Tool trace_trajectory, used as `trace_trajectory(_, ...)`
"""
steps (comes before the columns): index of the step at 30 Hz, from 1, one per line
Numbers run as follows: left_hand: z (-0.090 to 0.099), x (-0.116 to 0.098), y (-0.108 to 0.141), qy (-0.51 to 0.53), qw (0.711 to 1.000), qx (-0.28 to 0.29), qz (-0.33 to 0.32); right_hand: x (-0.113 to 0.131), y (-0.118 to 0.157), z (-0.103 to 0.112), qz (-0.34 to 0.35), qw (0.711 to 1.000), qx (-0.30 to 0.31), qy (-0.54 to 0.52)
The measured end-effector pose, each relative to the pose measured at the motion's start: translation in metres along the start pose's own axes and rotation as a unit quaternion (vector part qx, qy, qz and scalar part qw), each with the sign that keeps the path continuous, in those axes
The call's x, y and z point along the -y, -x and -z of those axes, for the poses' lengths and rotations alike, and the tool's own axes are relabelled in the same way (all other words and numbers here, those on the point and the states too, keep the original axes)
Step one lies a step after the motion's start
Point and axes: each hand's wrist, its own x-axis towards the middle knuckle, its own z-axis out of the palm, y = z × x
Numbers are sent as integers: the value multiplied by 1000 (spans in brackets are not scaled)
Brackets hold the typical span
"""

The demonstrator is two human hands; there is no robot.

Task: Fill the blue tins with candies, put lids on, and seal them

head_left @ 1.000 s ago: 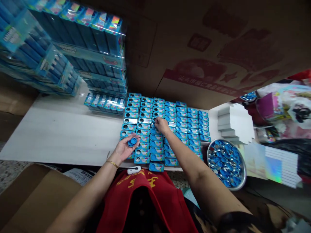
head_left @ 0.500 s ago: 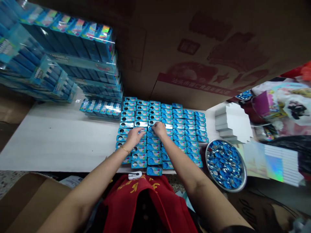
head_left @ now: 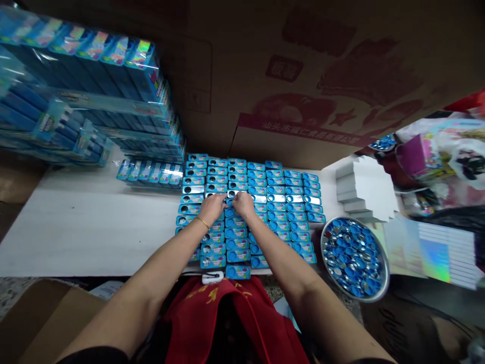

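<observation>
The person's left hand [head_left: 212, 207] and right hand [head_left: 242, 203], both curled, sit close together over blue tins [head_left: 237, 233] in rows reaching the near edge of the worktop [head_left: 94, 222]; whether either grips anything cannot be told. A bowl [head_left: 386, 283] of blue discs [head_left: 352, 258] stands at that edge; a carton [head_left: 235, 65] lines the far one.

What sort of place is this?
Likely a small packing or assembly workspace, though the pictures can't confirm it: rows of small blue cases on a white table, a round metal bowl full of blue and silver pieces, and clear-wrapped blue packs.
</observation>
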Motion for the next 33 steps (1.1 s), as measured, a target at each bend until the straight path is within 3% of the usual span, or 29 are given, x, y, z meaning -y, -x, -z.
trace_trajectory(10, 1, 1, 0, 20, 999, 29, 1, 0, -4, 9, -23, 999, 34, -25)
trace_trajectory(12, 1, 2, 0, 15, 999, 29, -5, -1, 0, 14, 13, 999, 40, -7)
trace_trajectory(16, 0, 4, -1, 2, 1000, 27, -15, 1, 15, 22, 150, 986, 24, 71)
trace_trajectory(18, 1, 3, -1, -1, 999, 29, -13, 4, 21, 21, 179, 976, 37, 119)
trace_trajectory(22, 3, 3, 0, -19, 999, 28, -20, 11, 23, 12, 174, 969, 54, 166)
trace_trajectory(29, 4, 13, -2, -80, 994, 13, -78, 27, 26, 3, 160, 972, 36, 166)
trace_trajectory(33, -1, 22, -13, -129, 986, 6, -109, 24, 22, -1, 161, 975, 16, 155)
